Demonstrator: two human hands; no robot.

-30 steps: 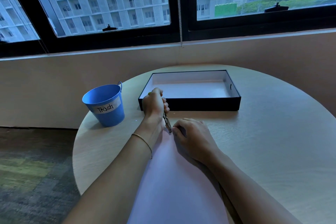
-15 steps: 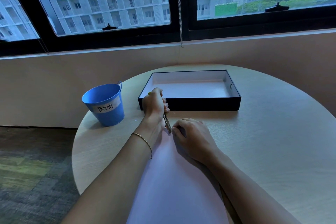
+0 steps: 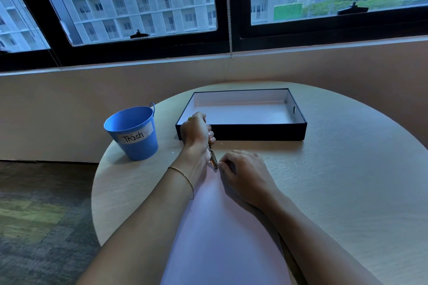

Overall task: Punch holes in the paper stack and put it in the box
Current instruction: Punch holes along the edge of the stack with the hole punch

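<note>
A white paper stack lies on the round table, running from the near edge toward the middle between my forearms. My left hand is shut around the handles of a metal hole punch, whose jaws sit at the far edge of the paper. My right hand rests with curled fingers on the stack right beside the punch's tip, pressing the paper down. Beyond my hands stands the open black box with a white inside; nothing lies in it.
A blue bucket labelled "Trash" stands at the table's left edge, left of my left hand. The round wooden table ends close to a wall under windows. Carpet floor lies to the left.
</note>
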